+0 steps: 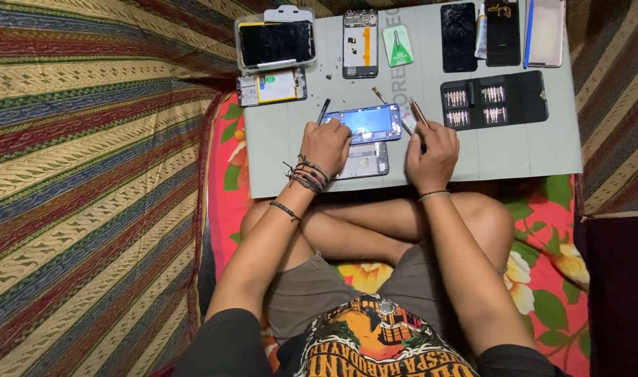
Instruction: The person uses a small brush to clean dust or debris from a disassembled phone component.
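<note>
We note a striped cloth (88,174) covering the floor, w/ a red floral mat (542,230) under the seated person. Across the lap sits a grey work board (500,150), carrying all parts.

On the board, far edge: a phone in a clear case (275,43), an opened phone frame w/ internals exposed (360,42), a small green packet (398,45), two dark screen panels (459,36) and a pale back cover (546,31). Near them lies a black bit-set case (493,101), open, bits in rows. A battery-bearing frame (271,88) sits at the left edge.

Centre of the board: the blue phone body (368,123), open side up, w/ a silver frame piece (364,160) just below it, touching or nearly so.

Left hand (326,145) rests curled on the blue body's left end, fingers pressed down on it. Right hand (433,155) is closed in a pinch on a thin brown-handled tool (418,112), tip at the body's right end.

Progress, our judgement: disassembly well advanced; several units already opened, small screws (324,73) loose on the board. Work on the blue body is under way, not finished. Exact tip contact: can't tell.
</note>
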